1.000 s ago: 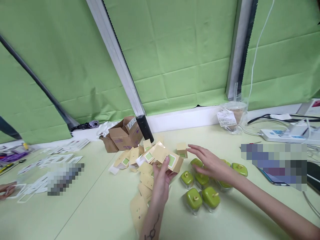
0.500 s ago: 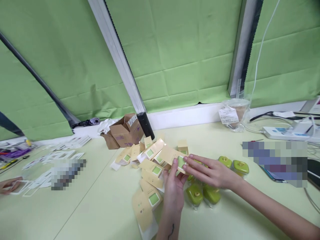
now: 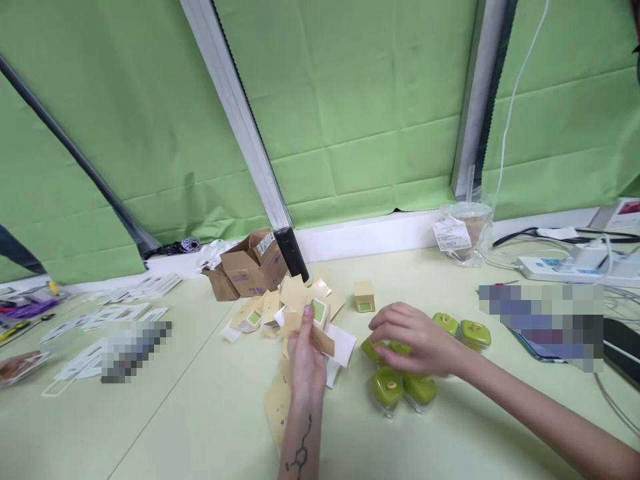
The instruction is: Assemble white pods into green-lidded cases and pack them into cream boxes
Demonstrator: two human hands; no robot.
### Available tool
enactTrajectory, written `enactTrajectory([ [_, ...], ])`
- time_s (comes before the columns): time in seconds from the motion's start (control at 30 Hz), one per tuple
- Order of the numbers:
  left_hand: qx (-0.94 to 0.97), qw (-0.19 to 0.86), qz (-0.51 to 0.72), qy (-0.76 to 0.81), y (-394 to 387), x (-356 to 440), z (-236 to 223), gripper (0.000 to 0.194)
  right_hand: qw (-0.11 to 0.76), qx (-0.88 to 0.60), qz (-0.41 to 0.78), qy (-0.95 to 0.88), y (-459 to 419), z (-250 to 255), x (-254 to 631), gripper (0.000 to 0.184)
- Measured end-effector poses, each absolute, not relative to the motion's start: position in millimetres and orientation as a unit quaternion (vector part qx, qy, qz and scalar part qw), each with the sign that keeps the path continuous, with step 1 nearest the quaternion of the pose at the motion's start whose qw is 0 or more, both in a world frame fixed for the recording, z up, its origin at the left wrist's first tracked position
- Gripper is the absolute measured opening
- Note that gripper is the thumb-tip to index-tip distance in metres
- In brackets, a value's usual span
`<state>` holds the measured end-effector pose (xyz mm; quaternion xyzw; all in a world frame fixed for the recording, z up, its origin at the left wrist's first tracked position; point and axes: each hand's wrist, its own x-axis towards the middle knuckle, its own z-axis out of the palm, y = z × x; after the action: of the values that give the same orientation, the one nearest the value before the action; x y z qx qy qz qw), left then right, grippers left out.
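My left hand (image 3: 307,353) is closed around a beige, partly folded cardboard box (image 3: 323,341) with a white-edged green square, the thumb pressed on its face. Behind and below it lies a loose pile of similar beige box blanks (image 3: 253,313), with white sheets (image 3: 343,345) among them. My right hand (image 3: 420,340) is open, fingers loosely curved, just over several green lidded containers (image 3: 387,388); whether it touches them I cannot tell. A small made-up beige box (image 3: 365,297) stands upright beyond my hands.
An open brown carton (image 3: 255,270) and a black cylinder (image 3: 292,253) stand by the wall. A bagged cup (image 3: 465,230), a power strip (image 3: 550,268) and cables lie to the right. At far left, another person's hand (image 3: 20,368) is near white frames (image 3: 83,360).
My left hand has moved left with the box, over the pile. My right hand has come off the box, its fingers now curled over the green containers. The other person's hand has shifted slightly.
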<state>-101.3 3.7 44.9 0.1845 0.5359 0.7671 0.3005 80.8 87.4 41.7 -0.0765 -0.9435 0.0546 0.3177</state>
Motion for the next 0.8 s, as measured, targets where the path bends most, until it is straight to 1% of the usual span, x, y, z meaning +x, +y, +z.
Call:
enactTrajectory([
  [0.07, 0.218, 0.241, 0.746, 0.582, 10, -116, 44, 0.041, 0.3, -0.157, 0.086, -0.937, 107, 44, 70, 0.016],
  [0.13, 0.256, 0.198, 0.697, 0.639, 17, -132, 42, 0.058, 0.283, -0.21, 0.077, -0.933, 134, 44, 55, 0.022],
  [0.17, 0.278, 0.186, 0.664, 0.668, 20, -140, 41, 0.064, 0.265, -0.229, 0.073, -0.934, 148, 44, 47, 0.027],
  [0.23, 0.325, 0.165, 0.595, 0.716, 27, -156, 40, 0.065, 0.214, -0.251, 0.071, -0.941, 173, 41, 31, 0.034],
  [0.33, 0.375, 0.099, 0.517, 0.763, 32, -171, 39, 0.072, 0.143, -0.26, 0.077, -0.952, 194, 33, 11, 0.03],
  [0.4, 0.389, 0.037, 0.486, 0.782, 31, -174, 42, 0.081, 0.122, -0.259, 0.081, -0.955, 197, 30, 5, 0.029],
  [0.43, 0.396, 0.011, 0.476, 0.786, 30, -173, 43, 0.082, 0.12, -0.257, 0.082, -0.955, 197, 30, 5, 0.029],
  [0.5, 0.419, -0.021, 0.46, 0.783, 26, -164, 46, 0.076, 0.129, -0.246, 0.085, -0.957, 192, 33, 13, 0.028],
  [0.57, 0.471, -0.027, 0.446, 0.761, 24, -148, 47, 0.066, 0.146, -0.225, 0.089, -0.959, 181, 43, 26, 0.033],
  [0.63, 0.552, -0.012, 0.433, 0.713, 24, -127, 46, 0.065, 0.168, -0.199, 0.095, -0.961, 165, 55, 43, 0.048],
  [0.7, 0.626, 0.041, 0.433, 0.648, 25, -107, 45, 0.07, 0.192, -0.178, 0.101, -0.96, 146, 65, 59, 0.054],
  [0.8, 0.664, 0.147, 0.446, 0.582, 23, -87, 44, 0.065, 0.221, -0.165, 0.1, -0.956, 117, 72, 78, 0.053],
])
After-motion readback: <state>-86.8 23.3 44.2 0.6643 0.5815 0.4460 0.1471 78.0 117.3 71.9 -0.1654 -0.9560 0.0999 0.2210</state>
